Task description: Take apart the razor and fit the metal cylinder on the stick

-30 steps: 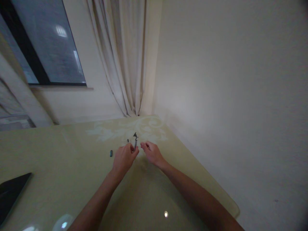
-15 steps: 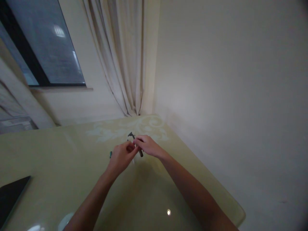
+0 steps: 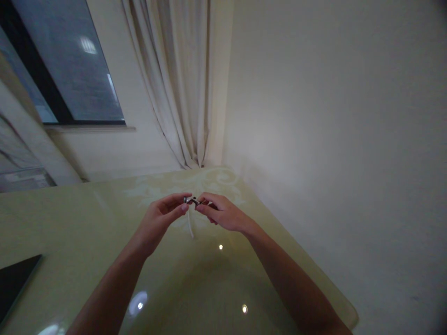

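Note:
Between my two hands is a small dark razor [image 3: 192, 200], its head turned to the left and shiny in places. My left hand [image 3: 159, 218] pinches the head end between thumb and fingertips. The handle end is in my right hand [image 3: 223, 211], thumb and fingers closed around it, so most of the handle is hidden. Just below the razor, a thin white strip [image 3: 190, 225] shows on the table; its upper end is close to my left fingertips, and I cannot make out what it is.
The pale green glossy table [image 3: 87, 246] carries bright light reflections. A flat dark panel [image 3: 17, 284] lies at its left edge. Beyond the table are a curtain [image 3: 181, 83], a window [image 3: 77, 70] and, on the right, a plain wall [image 3: 314, 139].
The razor has turned from steep to nearly level. My left hand has shifted left and up to its head; my right hand has moved slightly right. A small green item beside my left hand is now out of sight.

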### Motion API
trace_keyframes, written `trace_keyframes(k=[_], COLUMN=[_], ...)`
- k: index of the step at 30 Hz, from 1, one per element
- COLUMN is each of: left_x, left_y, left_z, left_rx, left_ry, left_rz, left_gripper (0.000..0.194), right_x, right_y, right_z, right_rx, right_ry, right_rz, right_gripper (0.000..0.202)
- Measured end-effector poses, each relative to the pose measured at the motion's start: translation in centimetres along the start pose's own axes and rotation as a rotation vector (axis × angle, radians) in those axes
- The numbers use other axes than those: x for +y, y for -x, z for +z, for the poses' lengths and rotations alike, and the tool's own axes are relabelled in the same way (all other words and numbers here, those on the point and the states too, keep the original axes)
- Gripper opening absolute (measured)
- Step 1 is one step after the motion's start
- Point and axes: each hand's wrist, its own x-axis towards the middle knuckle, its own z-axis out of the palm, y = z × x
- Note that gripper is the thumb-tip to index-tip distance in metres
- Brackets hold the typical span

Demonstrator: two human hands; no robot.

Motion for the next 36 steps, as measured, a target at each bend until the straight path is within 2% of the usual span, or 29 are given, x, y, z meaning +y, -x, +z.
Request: trace_keyframes(k=[4, 10, 14, 21, 36], left_x=[0.4, 0.7, 1.0, 1.7, 1.9], left_y=[0.3, 0.5, 0.6, 0.8, 0.8], left_z=[-0.3, -0.8, -0.8, -0.3, -0.4], left_rx=[-0.05, -0.272, -0.337, -0.302, -0.35], left_ry=[-0.006, 0.04, 0.115, 0.148, 0.182], left_rz=[0.044, 0.138, 0.141, 0.137, 0.104], left_gripper=[0.054, 0.049, 0.051, 0.043, 0.038], right_x=[-0.1, -0.6, -1.0, -1.2, -1.0], right_y=[0.0, 0.2, 0.4, 0.5, 0.5], right_z=[0.0, 0.3, 0.3, 0.4, 0.7], right_rx=[0.005, -0.181, -0.202, -0.195, -0.143], right_ry=[-0.107, -0.35, -0.395, -0.412, -0.393], right_rz=[-0.037, 0.025, 0.051, 0.034, 0.011], right_gripper=[0.037, 0.052, 0.051, 0.047, 0.045])
